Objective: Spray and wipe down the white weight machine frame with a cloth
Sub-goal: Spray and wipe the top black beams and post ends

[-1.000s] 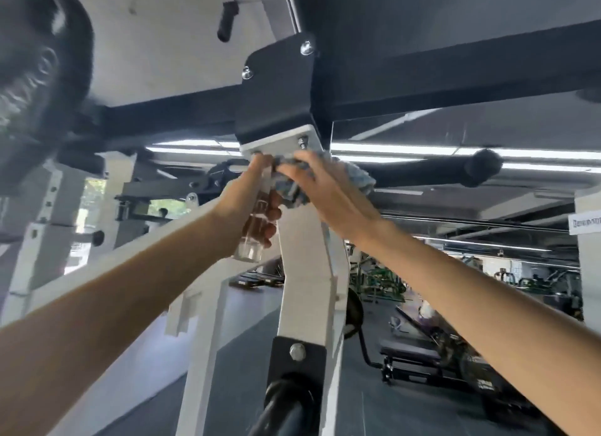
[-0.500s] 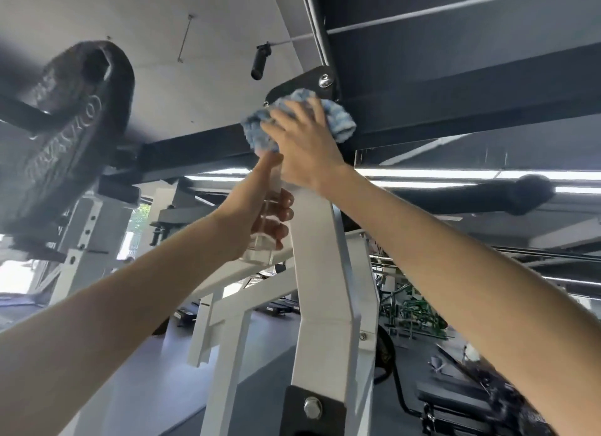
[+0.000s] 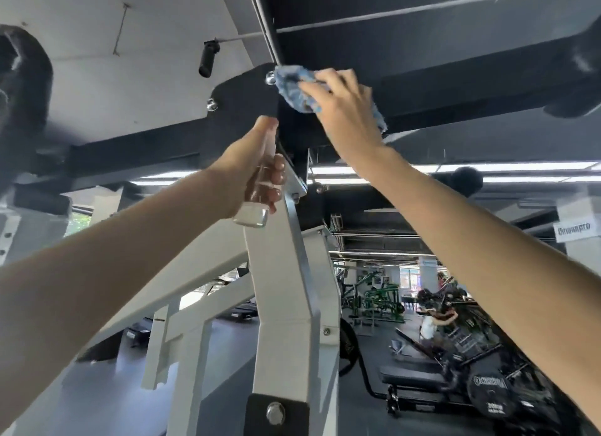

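frame [image 3: 286, 299]: white painted metal | cloth [image 3: 294, 89]: blue fuzzy | bottle [image 3: 253, 208]: clear plastic

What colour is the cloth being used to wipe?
The cloth is light blue with darker blue patches; head view.

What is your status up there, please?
Left hand grips spray bottle. Right hand holds blue cloth against black bracket, above white frame. Nothing blocking.
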Tool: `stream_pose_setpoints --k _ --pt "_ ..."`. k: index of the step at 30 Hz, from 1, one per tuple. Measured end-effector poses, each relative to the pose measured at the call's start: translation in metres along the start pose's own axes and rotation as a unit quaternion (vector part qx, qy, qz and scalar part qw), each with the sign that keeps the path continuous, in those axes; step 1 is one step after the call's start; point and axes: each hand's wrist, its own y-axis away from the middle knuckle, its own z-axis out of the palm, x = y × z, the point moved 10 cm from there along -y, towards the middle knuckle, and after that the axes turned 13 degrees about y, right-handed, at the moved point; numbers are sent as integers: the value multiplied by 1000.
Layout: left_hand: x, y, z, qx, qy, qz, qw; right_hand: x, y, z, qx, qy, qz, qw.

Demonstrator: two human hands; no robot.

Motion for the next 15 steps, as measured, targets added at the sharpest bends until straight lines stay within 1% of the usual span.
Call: stream_pose_setpoints --k 2,3,5,7,9,10,12,15 --pt "-2 -13 20 -10 -12 -6 1000 56 0 17 -75 42 83 993" --pt "-1 -18 30 -13 -10 -6 1000 75 0 22 -95 63 94 989" --pt "6 -28 56 -23 -8 11 1000 99 1 29 -116 90 83 986" --pt "20 -39 82 -27 -33 56 997 120 2 30 -103 115 80 985" --pt "35 -50 102 -24 -46 95 994 148 7 23 -68 132 111 983" --pt "40 -55 111 -24 -44 106 993 162 12 19 -51 137 125 981" --pt "49 -62 123 -26 -29 118 992 181 20 13 -28 153 126 980" --pt "57 -67 134 -15 -5 127 992 205 31 4 -14 168 129 977"
